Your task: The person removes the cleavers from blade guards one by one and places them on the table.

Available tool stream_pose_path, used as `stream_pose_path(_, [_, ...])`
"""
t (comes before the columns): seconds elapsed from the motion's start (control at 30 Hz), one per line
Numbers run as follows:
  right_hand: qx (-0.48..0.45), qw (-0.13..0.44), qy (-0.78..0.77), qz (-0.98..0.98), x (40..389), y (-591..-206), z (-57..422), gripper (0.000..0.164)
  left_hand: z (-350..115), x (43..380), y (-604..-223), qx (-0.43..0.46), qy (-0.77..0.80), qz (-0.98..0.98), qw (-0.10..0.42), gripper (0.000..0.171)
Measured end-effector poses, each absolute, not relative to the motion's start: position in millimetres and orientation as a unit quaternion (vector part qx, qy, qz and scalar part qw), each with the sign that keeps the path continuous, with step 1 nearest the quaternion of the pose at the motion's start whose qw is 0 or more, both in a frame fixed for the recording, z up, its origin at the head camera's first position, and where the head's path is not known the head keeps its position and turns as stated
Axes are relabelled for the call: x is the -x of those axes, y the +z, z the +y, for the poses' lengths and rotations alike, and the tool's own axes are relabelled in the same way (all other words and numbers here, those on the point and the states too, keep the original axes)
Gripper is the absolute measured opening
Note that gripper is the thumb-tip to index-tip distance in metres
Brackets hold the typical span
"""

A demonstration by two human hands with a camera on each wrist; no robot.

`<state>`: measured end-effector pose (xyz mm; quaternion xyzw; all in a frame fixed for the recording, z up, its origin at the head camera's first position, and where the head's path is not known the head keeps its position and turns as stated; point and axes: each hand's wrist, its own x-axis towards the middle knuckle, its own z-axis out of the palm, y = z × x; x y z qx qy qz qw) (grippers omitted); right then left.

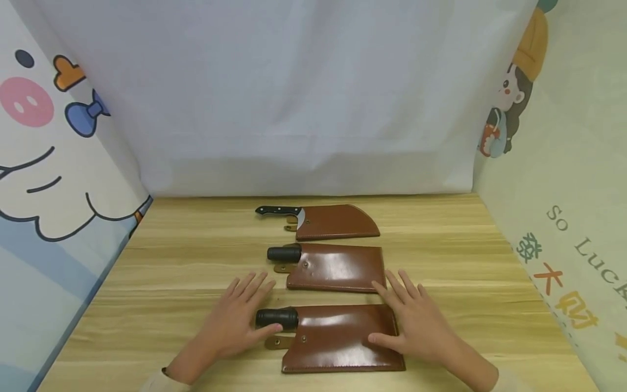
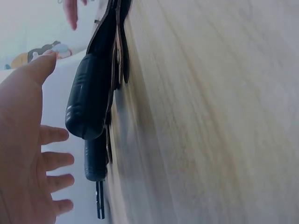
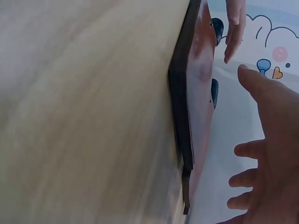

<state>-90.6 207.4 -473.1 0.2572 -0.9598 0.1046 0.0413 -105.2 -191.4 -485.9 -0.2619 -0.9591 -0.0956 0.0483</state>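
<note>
While left hand (image 1: 237,320) and right hand (image 1: 418,322) hover, head view: both spread, empty, about the nearest sheathed knife (image 1: 338,326) on the surface (image 1: 147,305); strap (image 1: 278,342) undone, so tilting might free the hidden blade;
Handle (image 2: 87,98), left wrist view: near the left hand, ungripped; lifting by it alone could shed the sheath (image 1: 343,351);
Sheath edge (image 3: 179,107), right wrist view: beside the right hand; a sweep might shove it askew.

Nearest, a broad brown-sheathed cleaver (image 1: 338,333) lies flat, its thick black handle (image 1: 270,316) pointing left; beyond it lie a similar sheathed cleaver (image 1: 340,267) and, farthest, a curved-ended sheathed cleaver (image 1: 338,222) with a slim riveted handle (image 1: 279,210)
</note>
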Motion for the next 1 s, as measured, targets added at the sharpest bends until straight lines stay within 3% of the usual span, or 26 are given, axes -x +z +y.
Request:
stream_pose_path(0.2, [-0.304,0.017,0.117,-0.945,88.2,-483.9,204.2,0.105,-187.3,105.2,-485.9,0.269,-0.168,-0.948,-0.034,0.085])
stream_pose_path(0.33, [-0.315,-0.025,0.133,-0.939,87.2,-487.7,202.9,0.11,-187.0,106.8,-490.2,0.275,-0.189,-0.941,-0.057,0.086])
stream_pose_path(0.47, [-0.315,-0.063,0.144,-0.936,86.9,-489.2,201.7,0.117,-188.7,109.2,-495.3,0.29,-0.204,-0.933,-0.062,0.082])
stream_pose_path(1.0, [-0.33,-0.114,0.138,-0.927,83.6,-490.7,198.8,0.133,-186.7,111.3,-499.7,0.31,-0.218,-0.925,-0.029,0.046])
